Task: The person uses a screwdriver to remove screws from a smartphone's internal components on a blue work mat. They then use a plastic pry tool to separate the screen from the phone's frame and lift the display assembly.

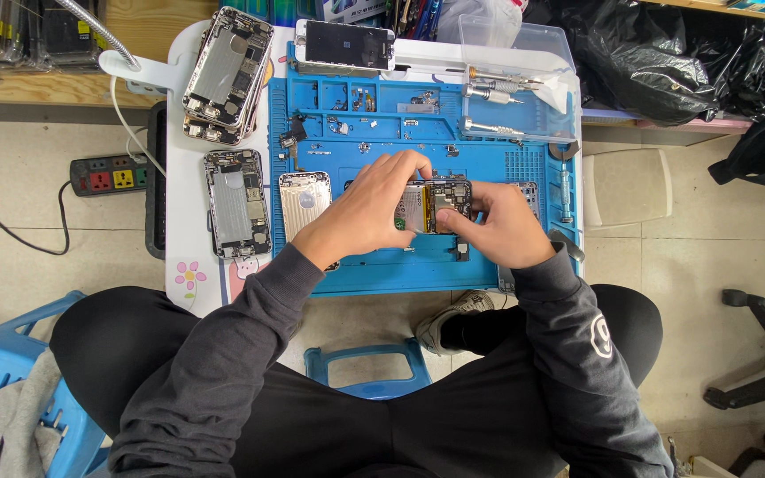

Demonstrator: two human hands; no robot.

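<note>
Dark grey long-sleeved sweatshirt, small white round emblem on the right sleeve at lower right, black trousers, grey-white trainer at centre

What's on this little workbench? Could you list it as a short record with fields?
Surface: blue repair mat on a small white table
Left hand: grips the opened phone from the left
Right hand: holds the same phone from the right
Left of the mat: bare phone housings
Far edge: screwdrivers, white-framed phone screen

Left hand [374,208] arched, fingers curled, pinching down; right hand [498,226] opposite, fingertips pinched; forearms converge, dark sleeves.
</note>
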